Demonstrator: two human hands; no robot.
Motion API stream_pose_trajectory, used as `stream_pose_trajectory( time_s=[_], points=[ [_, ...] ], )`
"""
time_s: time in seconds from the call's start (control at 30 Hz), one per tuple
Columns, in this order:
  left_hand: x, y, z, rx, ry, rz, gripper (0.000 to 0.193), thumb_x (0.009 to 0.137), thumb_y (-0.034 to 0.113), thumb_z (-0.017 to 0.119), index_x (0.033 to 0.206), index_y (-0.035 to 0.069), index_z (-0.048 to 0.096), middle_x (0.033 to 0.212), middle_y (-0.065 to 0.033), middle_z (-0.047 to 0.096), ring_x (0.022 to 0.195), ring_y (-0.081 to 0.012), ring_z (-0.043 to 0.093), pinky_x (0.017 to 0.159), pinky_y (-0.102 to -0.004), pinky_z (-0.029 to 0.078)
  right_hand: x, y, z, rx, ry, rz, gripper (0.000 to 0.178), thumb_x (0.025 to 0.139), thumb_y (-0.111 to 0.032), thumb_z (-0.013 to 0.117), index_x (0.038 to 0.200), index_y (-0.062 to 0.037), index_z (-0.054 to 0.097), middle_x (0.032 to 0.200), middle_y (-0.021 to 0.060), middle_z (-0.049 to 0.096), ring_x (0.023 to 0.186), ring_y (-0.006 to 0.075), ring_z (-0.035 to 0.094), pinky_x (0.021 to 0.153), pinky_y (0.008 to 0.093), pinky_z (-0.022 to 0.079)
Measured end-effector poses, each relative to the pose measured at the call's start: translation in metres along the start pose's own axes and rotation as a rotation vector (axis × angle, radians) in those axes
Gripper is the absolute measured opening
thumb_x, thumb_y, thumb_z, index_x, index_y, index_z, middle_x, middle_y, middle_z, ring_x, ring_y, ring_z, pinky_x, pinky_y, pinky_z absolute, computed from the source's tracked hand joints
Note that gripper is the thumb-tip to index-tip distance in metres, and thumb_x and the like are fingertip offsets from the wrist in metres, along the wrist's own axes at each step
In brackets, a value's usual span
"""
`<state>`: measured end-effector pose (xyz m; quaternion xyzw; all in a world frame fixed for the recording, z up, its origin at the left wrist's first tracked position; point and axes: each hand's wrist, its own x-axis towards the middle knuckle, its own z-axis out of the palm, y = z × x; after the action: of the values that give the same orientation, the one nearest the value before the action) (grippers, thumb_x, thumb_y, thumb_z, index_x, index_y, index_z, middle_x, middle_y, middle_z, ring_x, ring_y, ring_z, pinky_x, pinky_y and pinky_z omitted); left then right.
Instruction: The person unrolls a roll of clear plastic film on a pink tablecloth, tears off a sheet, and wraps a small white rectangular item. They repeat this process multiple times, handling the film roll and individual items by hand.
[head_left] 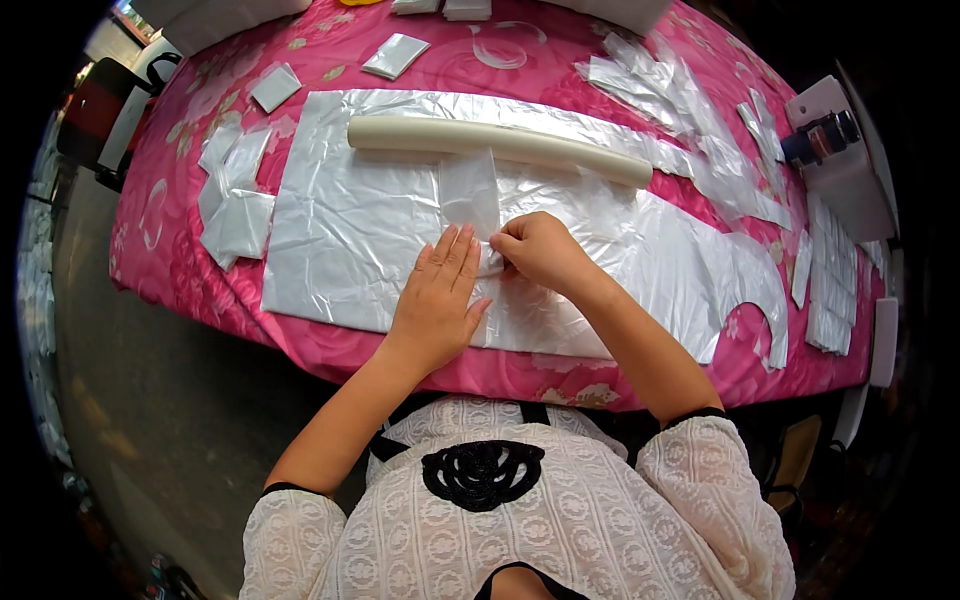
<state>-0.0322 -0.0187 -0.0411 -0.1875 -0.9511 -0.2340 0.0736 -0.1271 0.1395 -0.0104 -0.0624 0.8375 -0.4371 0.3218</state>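
A wide, shiny translucent plastic sheet [340,250] lies spread over the near middle of the table, with a curved cut-out at its right end. On top of it, between my hands and a long cream tube [450,135], is a narrow folded piece of thin plastic film [470,195]. My left hand [438,295] presses flat on the lower part of that folded film, fingers stretched out and nothing gripped. Just right of it, my right hand [540,252] is closed, thumb and fingertips pinching the film's right edge. Part of the film is hidden under my fingers.
The table wears a pink floral cloth [145,250]. Folded plastic packets [238,222] lie at the left, two more farther back. Loose film [690,115] covers the back right. Stacked folded plastic [832,280] and a white box [850,190] line the right edge.
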Motion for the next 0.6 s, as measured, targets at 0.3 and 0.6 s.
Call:
stream_pose_trajectory(
  time_s=[0.3, 0.6],
  points=[
    [-0.002, 0.004, 0.007, 0.107, -0.098, -0.093, 0.065, 0.083, 0.027, 0.055, 0.135, -0.003, 0.029, 0.143, -0.0178, 0.025, 0.133, -0.029, 0.024, 0.107, -0.0424, 0.02, -0.02, 0.011, 0.021, -0.396, 0.421, -0.385, 0.053, 0.067, -0.016, 0.073, 0.114, 0.0002, 0.051, 0.107, 0.0187, 0.056, 0.09, 0.0273, 0.059, 0.073, 0.0348, 0.049],
    [0.014, -0.004, -0.001, 0.105, 0.057, -0.018, 0.055, 0.069, 0.008, 0.061, 0.12, -0.004, 0.046, 0.127, -0.0166, 0.047, 0.115, -0.0295, 0.047, 0.091, -0.0382, 0.04, 0.01, 0.029, 0.002, -0.642, 0.15, -0.919, 0.047, 0.076, -0.016, 0.065, 0.12, -0.0071, 0.052, 0.126, 0.0095, 0.051, 0.118, 0.0275, 0.046, 0.1, 0.0378, 0.037]
  ],
)
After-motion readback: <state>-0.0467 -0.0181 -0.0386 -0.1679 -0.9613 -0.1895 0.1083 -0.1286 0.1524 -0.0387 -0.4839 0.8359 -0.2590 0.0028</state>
